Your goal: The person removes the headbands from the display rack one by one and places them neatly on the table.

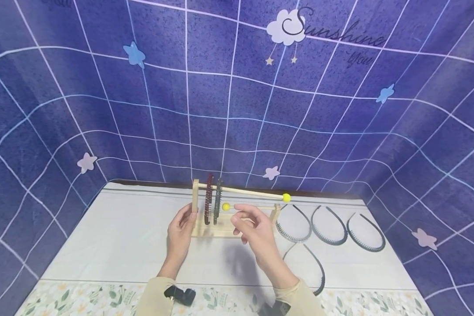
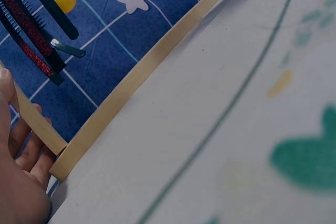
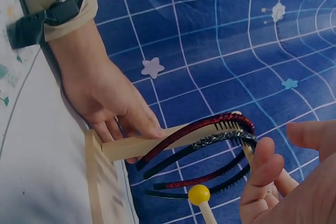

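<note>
A wooden display rack [image 1: 195,196] stands on the table, with two rods that end in yellow balls. My left hand [image 1: 181,224] grips its left upright, thumb on one side and fingers on the other. From the longer rod hang a red glittery headband [image 1: 208,204] and a dark sparkly headband [image 1: 217,202], side by side near that upright. My right hand [image 1: 254,226] hovers before the shorter rod, its fingers loosely bent and holding nothing. In the right wrist view its fingertips lie close to the yellow ball [image 3: 199,194] and the hanging headbands.
Several dark toothed headbands lie to the right on the white tablecloth [image 1: 122,237]: one beside the rack [image 1: 296,239], others further right [image 1: 339,241], and one nearer [image 1: 320,281] beyond my right forearm. A blue grid-patterned curtain [image 1: 237,96] encloses the back and sides.
</note>
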Available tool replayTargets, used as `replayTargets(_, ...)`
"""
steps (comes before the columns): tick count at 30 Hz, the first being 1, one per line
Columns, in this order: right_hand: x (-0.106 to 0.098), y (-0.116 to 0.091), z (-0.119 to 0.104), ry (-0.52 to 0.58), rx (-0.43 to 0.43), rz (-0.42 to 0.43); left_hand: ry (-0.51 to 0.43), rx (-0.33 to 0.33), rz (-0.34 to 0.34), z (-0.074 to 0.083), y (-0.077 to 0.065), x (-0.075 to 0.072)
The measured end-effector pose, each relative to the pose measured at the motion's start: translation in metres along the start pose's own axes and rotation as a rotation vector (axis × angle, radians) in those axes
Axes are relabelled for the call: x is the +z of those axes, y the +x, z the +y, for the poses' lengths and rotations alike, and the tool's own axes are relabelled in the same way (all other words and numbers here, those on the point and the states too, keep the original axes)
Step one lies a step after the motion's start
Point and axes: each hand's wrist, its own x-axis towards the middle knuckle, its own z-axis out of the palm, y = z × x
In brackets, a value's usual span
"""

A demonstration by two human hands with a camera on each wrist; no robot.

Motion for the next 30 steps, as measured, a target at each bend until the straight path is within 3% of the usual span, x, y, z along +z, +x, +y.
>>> replayTargets(14,0.016,0.022,0.015,-0.011,0.02,-0.018,0.005,0.007,0.011,0.002,0.0,0.0)
replayTargets(30,0.028,0.031,0.017,-0.02,-0.002,-0.034,0.003,0.0,-0.003,0.001,0.0,-0.001)
